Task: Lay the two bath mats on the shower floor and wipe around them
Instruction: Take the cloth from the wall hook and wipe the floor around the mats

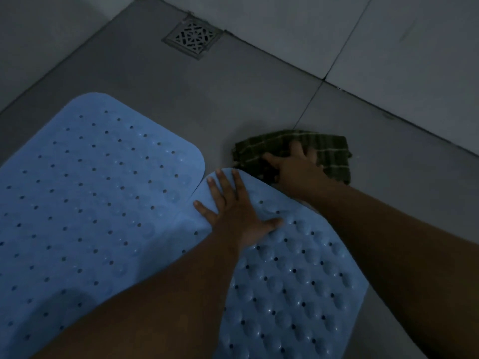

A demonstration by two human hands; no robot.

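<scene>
Two blue perforated bath mats lie side by side on the grey shower floor [233, 99]. The left mat [90, 190] lies flat. The right mat [293, 286] shows raised bumps, and its far corner touches the left mat's edge. My left hand [233, 211] rests flat with fingers spread on the far end of the right mat. My right hand [295, 167] presses down on a dark green checked cloth [329, 151] lying on the floor just beyond the right mat's far corner. The hand hides part of the cloth.
A square metal drain grate [193, 37] sits in the far corner of the floor. Grey tiled walls [388, 42] rise at the back and right, meeting the floor along a dark joint. A grout line [308, 104] crosses the floor toward the cloth.
</scene>
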